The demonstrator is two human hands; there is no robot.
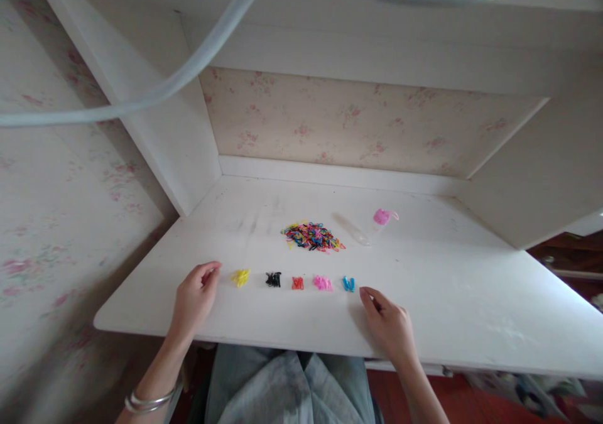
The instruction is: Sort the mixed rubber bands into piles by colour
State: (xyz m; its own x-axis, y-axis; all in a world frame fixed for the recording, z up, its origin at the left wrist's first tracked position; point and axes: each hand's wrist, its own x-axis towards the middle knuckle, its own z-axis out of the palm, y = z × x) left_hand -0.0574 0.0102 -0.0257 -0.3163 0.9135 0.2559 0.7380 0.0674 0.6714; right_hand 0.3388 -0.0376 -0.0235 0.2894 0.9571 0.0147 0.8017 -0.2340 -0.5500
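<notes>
White desk [471, 298]; cable [200, 58] crossing view; band pile [313, 236] beyond five clusters [298, 283]; left hand [196, 293], right hand [389, 325]: narrow grip.

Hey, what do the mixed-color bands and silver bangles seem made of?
Mixed-color bands: probably rubber or soft plastic, slightly glossy, judging by their thin, brightly colored, tangled strands. Silver bangles: apparently polished metal, given bright highlights, though coated plastic is possible.

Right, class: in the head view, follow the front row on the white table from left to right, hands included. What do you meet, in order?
Left hand → yellow pile → black pile → red pile → pink pile → blue pile → right hand
</notes>
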